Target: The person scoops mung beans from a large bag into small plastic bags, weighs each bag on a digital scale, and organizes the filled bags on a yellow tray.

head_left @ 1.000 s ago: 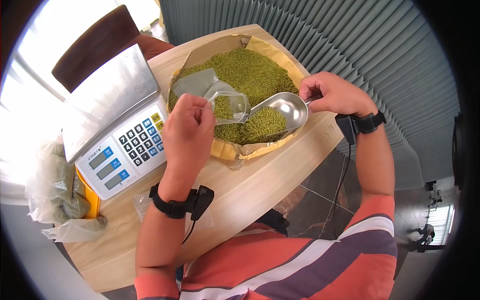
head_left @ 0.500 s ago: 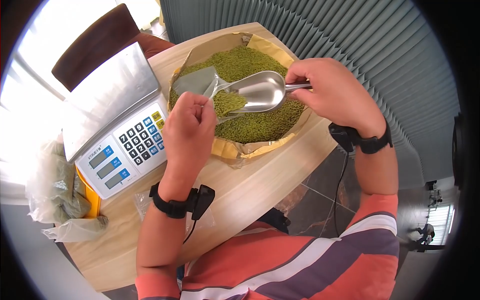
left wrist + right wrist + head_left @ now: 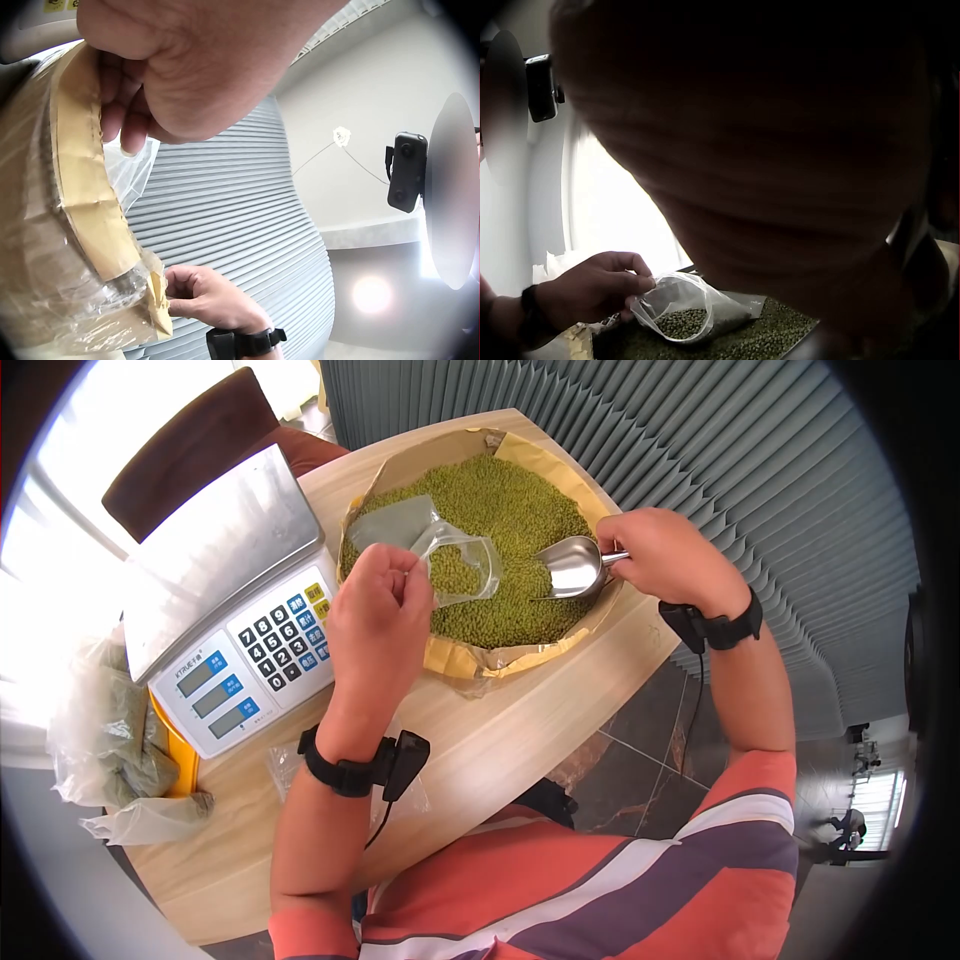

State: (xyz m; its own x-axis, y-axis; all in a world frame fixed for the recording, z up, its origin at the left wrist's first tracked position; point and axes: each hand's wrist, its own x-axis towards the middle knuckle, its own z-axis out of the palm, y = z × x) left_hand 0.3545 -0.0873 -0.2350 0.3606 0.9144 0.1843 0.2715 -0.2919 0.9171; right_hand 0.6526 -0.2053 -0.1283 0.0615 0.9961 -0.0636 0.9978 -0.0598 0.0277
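Green beans (image 3: 510,500) fill a paper-lined box (image 3: 461,665). My left hand (image 3: 378,630) pinches the rim of a clear plastic bag (image 3: 482,567), whose round mouth faces right above the beans. In the right wrist view the bag (image 3: 694,311) holds some beans. My right hand (image 3: 672,558) grips the handle of a metal scoop (image 3: 577,566) at the box's right side, its front edge in the beans. In the left wrist view, fingers of my left hand (image 3: 187,67) curl beside the box edge (image 3: 86,172); the scoop is hidden there.
A scale (image 3: 262,650) with a metal plate stands left of the box. Filled plastic bags (image 3: 115,735) lie beside an orange item (image 3: 178,745) at the far left. A brown chair (image 3: 195,450) is behind the table (image 3: 520,750), and a pleated grey curtain (image 3: 700,460) hangs behind the right side.
The scoop went from the beans up to the bag mouth, tipping beans there, then moved back right and down into the beans. My left hand has stayed nearly still with the bag.
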